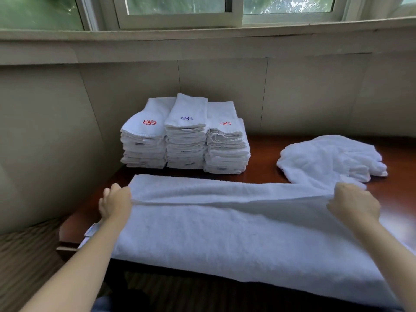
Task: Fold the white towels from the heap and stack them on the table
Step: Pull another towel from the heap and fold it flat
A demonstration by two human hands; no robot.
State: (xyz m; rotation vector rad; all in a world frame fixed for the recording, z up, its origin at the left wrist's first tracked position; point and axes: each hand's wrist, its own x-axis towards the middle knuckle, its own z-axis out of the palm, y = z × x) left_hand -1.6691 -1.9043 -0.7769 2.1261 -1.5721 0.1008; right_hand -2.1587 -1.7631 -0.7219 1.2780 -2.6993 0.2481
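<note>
Both arms out: left hand (116, 202) & right hand (353, 204) each pinch the white towel's (225, 233) lifted edge.

Towel (225, 230) is seen as white terry cloth, matt, nubby pile. Table (263, 170) is finished in dark red-brown wood, glossy. Stacked towels (184, 143) are matt cloth with stitched red and blue emblems.

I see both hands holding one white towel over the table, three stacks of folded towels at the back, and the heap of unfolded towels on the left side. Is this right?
One detail is wrong: the heap lies on the right side of the table, not the left, as the head view shows. The rest stands: the left hand and right hand hold one white towel, and three stacks sit at the back.
</note>
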